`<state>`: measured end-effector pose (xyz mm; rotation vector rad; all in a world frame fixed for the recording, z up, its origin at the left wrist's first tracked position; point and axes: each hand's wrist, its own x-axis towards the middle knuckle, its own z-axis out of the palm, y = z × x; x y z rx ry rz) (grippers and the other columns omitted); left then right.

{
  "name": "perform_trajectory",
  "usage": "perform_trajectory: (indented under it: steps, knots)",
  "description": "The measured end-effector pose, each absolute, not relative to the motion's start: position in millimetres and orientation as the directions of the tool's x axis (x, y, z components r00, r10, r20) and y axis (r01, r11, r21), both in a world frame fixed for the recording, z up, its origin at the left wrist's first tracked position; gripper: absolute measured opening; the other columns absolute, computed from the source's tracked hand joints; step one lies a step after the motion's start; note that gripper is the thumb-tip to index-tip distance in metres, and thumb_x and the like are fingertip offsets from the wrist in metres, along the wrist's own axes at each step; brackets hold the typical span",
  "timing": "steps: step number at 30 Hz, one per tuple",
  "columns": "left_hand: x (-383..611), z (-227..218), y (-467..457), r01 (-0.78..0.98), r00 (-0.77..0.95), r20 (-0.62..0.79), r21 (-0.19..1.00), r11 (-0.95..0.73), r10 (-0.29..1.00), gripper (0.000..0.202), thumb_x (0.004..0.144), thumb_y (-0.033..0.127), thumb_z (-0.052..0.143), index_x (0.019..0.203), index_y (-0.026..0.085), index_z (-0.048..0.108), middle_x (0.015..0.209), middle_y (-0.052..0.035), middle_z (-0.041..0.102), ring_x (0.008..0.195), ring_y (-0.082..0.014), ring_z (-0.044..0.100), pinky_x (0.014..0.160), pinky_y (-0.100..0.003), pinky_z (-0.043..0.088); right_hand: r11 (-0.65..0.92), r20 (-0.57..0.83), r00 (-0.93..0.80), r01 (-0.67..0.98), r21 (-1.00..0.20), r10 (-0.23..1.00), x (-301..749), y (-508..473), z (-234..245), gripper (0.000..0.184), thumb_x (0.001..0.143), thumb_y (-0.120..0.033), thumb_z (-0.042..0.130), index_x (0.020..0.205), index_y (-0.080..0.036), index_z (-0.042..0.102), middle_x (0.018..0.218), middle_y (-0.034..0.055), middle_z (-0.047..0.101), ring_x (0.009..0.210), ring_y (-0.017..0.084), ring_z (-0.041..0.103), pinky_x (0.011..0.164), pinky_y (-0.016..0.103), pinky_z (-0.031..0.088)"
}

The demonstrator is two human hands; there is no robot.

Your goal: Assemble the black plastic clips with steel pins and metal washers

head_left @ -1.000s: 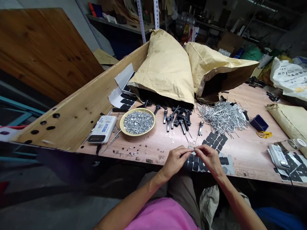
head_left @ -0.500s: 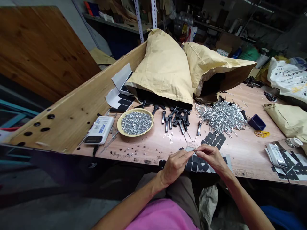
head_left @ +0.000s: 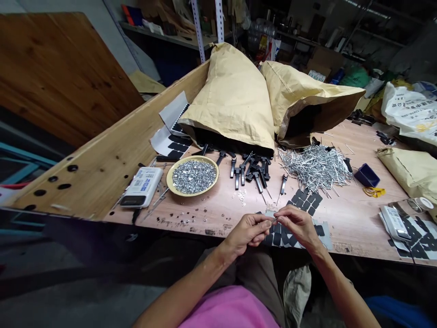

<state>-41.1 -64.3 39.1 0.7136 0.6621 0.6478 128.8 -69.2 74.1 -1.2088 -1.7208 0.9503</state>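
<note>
My left hand [head_left: 248,231] and my right hand [head_left: 296,224] meet at the table's front edge, fingertips pinched together. Something small and thin sits between them, too small and covered to name. Beneath the hands lies a sheet of black adhesive pads [head_left: 278,237], partly hidden by them. Just beyond is another group of black pads [head_left: 305,200]. A black plastic piece with a metal pin [head_left: 283,183] lies in front of my right hand. Small pale washers [head_left: 241,197] are scattered ahead of my left hand.
A yellow bowl [head_left: 173,191] of small metal parts stands left, beside a white power bank [head_left: 142,187]. Black plastic parts [head_left: 256,173] and a heap of metal pins [head_left: 316,166] lie in front of paper sacks [head_left: 235,100]. A dark blue box [head_left: 367,175] sits right.
My left hand has turned, so its curled fingers now show below the thumb. Both hands stay together at nearly the same spot. The items on the table look unmoved.
</note>
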Motion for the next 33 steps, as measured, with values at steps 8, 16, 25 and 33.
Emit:
perform_trajectory:
  steps: [8, 16, 25, 33]
  knots:
    - [-33, 30, -71, -0.027, 0.177, 0.162, 0.987, -0.159, 0.971, 0.027, 0.082, 0.038, 0.055, 0.087, 0.018, 0.072, 0.074, -0.0064, 0.062, 0.068, -0.0142, 0.057, 0.064, -0.026, 0.048, 0.169, 0.167, -0.037, 0.360, -0.917, 0.985, 122, -73, 59, 0.018, 0.081, -0.036, 0.060, 0.082, -0.022, 0.070, 0.078, 0.0040, 0.069, 0.070, 0.015, 0.063, 0.062, 0.026, 0.050]
    - [-37, 30, -67, -0.020, 0.261, 0.150, 0.988, -0.150, 0.954, 0.030, 0.085, 0.037, 0.053, 0.088, 0.013, 0.070, 0.067, -0.0036, 0.061, 0.055, -0.0094, 0.055, 0.051, -0.021, 0.046, 0.321, 0.292, -0.143, 0.551, -0.770, 0.946, 125, -70, 64, 0.018, 0.085, -0.033, 0.055, 0.076, -0.021, 0.063, 0.073, 0.0032, 0.065, 0.069, 0.015, 0.061, 0.065, 0.026, 0.048]
    - [-32, 22, -72, 0.246, 0.186, 0.512, 0.802, -0.544, 0.838, 0.023, 0.089, 0.021, 0.046, 0.094, 0.016, 0.068, 0.074, -0.0047, 0.065, 0.066, -0.0113, 0.061, 0.062, -0.020, 0.050, 0.182, 0.071, -0.210, 0.580, -0.794, 0.975, 118, -72, 62, 0.021, 0.089, -0.035, 0.039, 0.079, -0.020, 0.050, 0.064, -0.0015, 0.053, 0.056, 0.012, 0.049, 0.055, 0.023, 0.042]
    - [-40, 32, -65, -0.189, 0.519, -0.176, 0.930, 0.314, 0.836, 0.041, 0.072, 0.050, 0.064, 0.087, 0.012, 0.069, 0.058, 0.0014, 0.051, 0.039, -0.0031, 0.035, 0.035, -0.016, 0.028, 0.401, 0.233, -0.364, 0.502, -0.767, 0.902, 136, -67, 77, 0.022, 0.089, -0.037, 0.049, 0.083, -0.020, 0.062, 0.074, 0.0038, 0.065, 0.069, 0.015, 0.060, 0.064, 0.026, 0.047]
